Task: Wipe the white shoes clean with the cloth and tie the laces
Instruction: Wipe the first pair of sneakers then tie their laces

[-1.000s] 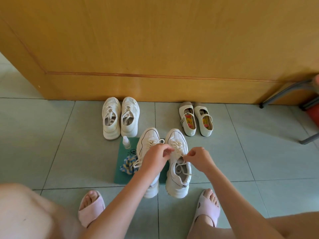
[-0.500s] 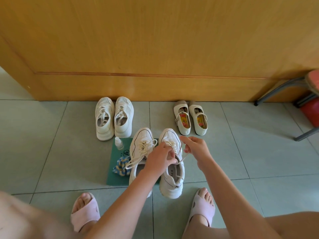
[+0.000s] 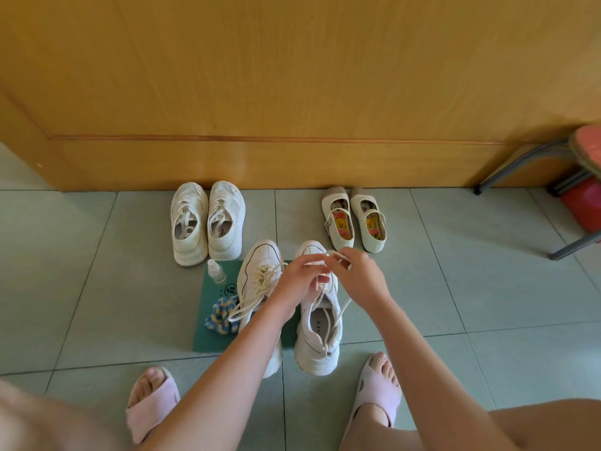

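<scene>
White lace (image 3: 328, 320) is where this could slip: the left hand (image 3: 300, 281) pinches one strand and the right hand (image 3: 361, 278) pinches a loop, both raised over the tongue of the shoe (image 3: 317, 353), which stands on the green mat (image 3: 208, 340). If either pinch loosens before the knot is drawn tight, I judge the loop would fall open; the long free end trailing into the shoe's opening could also get caught in the knot. The second shoe (image 3: 257, 265), just beside it, has slack laces not yet tied, and the left forearm crosses it. The cloth (image 3: 221, 315) and a small bottle (image 3: 216, 271) sit at the mat's left; another pair of sneakers (image 3: 206, 222) and strap shoes (image 3: 354, 219) stand by the wooden panel (image 3: 292, 92), well apart.
</scene>
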A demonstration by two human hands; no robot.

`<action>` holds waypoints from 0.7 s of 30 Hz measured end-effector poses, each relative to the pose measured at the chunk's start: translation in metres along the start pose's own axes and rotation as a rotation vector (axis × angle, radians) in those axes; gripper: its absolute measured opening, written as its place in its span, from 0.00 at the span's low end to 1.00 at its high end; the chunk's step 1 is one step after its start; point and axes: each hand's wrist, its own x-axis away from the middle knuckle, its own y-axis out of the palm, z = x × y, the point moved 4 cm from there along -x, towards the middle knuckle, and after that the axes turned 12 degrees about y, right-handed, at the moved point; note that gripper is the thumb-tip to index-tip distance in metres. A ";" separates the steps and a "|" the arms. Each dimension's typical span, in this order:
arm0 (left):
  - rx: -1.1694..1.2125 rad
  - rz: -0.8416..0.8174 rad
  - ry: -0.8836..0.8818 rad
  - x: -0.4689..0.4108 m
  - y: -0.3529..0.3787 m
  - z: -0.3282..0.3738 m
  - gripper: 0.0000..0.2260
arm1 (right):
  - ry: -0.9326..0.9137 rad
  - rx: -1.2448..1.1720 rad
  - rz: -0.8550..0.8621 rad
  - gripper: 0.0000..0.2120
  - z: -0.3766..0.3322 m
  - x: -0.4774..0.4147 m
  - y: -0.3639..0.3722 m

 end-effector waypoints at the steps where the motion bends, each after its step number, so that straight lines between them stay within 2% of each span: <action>1: -0.011 -0.006 0.016 -0.001 0.000 0.003 0.08 | -0.008 0.006 0.022 0.13 -0.001 -0.001 -0.001; 6: -0.167 -0.050 0.114 -0.003 0.000 0.004 0.12 | -0.069 0.017 0.028 0.09 -0.007 -0.005 -0.011; 9: -0.242 -0.067 0.187 -0.001 0.001 0.009 0.07 | -0.181 0.030 0.043 0.09 -0.012 -0.006 -0.009; 13: -0.130 0.012 0.146 -0.002 -0.002 0.012 0.07 | -0.114 -0.065 0.227 0.10 -0.006 -0.004 -0.016; 14: -0.097 0.021 0.136 -0.002 -0.003 0.012 0.07 | -0.094 -0.116 0.224 0.08 -0.004 -0.005 -0.016; 18: -0.059 -0.021 0.133 -0.003 -0.007 0.010 0.06 | 0.043 -0.278 -0.119 0.12 -0.001 -0.009 -0.003; 19: -0.049 -0.033 0.140 -0.002 -0.008 0.010 0.05 | 0.072 -0.318 -0.159 0.13 -0.001 -0.008 -0.001; 21: -0.017 -0.046 0.146 -0.002 -0.009 0.009 0.04 | 0.090 -0.382 -0.098 0.12 0.003 -0.011 -0.002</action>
